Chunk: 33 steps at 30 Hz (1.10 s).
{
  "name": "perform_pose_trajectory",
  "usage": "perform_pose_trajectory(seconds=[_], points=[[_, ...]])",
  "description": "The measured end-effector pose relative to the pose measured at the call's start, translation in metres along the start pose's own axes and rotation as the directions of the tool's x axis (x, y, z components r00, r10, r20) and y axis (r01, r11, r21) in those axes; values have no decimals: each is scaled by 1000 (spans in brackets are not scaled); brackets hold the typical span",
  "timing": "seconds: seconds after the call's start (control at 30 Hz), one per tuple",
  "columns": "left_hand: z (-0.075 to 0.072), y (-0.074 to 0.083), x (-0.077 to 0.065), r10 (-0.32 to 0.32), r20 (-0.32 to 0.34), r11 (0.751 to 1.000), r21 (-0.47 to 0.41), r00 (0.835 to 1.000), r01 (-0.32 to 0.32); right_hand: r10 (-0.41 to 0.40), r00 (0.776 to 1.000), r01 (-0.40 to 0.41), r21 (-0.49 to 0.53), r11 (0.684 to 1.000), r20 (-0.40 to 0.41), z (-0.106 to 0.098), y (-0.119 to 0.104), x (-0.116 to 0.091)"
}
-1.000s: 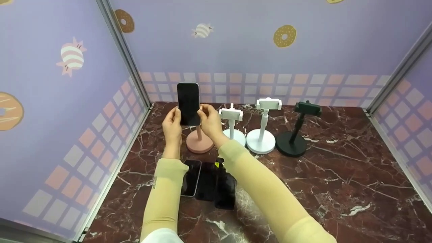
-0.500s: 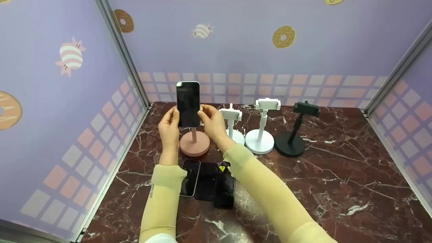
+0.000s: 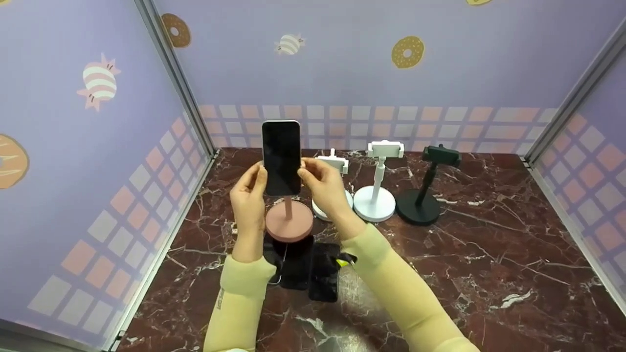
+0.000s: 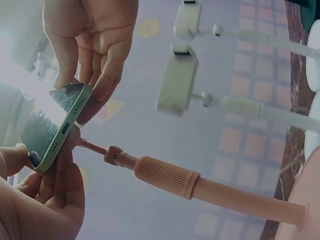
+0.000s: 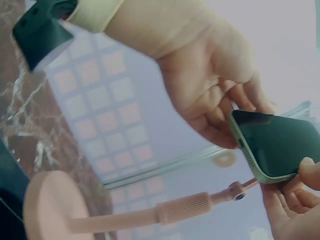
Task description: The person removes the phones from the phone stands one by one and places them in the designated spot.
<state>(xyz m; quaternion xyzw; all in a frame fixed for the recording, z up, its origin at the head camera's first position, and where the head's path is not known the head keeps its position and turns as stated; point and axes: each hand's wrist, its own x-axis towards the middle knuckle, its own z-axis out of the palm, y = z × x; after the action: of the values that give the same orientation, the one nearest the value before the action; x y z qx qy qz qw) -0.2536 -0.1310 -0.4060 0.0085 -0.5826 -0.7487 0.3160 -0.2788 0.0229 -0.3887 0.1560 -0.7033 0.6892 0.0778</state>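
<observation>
A black-screened smartphone (image 3: 282, 157) stands upright at the head of a pink phone stand (image 3: 289, 221). My left hand (image 3: 248, 200) grips its left edge, thumb at the front and fingers curled behind. At the opposite edge my right hand (image 3: 328, 190) pinches it the same way. The stand's ribbed pole (image 4: 167, 176) runs up to the back of the phone in the left wrist view, and the clamp is hidden by the phone and fingers. In the head view the pink base overlaps the top of the phones lying in front.
Several dark phones (image 3: 324, 278) lie side by side on the marbled table (image 3: 489, 264). To the right stand two white phone stands (image 3: 374, 203) and a black one (image 3: 418, 207). Patterned panels (image 3: 362, 73) enclose the back and sides.
Both hands have come nearer with the phone and the pink stand, whose base moved from beside the white stands to the phones' upper ends. The other stands stayed put.
</observation>
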Motion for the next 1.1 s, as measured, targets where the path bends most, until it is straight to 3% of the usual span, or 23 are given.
perform_pose_trajectory(seconds=[0.3,0.43,0.8,1.1], points=[[21,10,-41,-63,120,998,-22,991,66,27,999,-25,115,993,-21,-46,-13,-40],[35,8,-58,-94,182,993,-52,979,105,32,998,-25,105,994,-63,-69,-15,-56],[80,-13,-94,-149,313,973,-120,938,195,-7,986,15,51,999,-164,-130,-4,-87],[105,-32,-110,-170,396,961,-137,903,241,-19,975,31,51,998,-220,-161,13,-99]])
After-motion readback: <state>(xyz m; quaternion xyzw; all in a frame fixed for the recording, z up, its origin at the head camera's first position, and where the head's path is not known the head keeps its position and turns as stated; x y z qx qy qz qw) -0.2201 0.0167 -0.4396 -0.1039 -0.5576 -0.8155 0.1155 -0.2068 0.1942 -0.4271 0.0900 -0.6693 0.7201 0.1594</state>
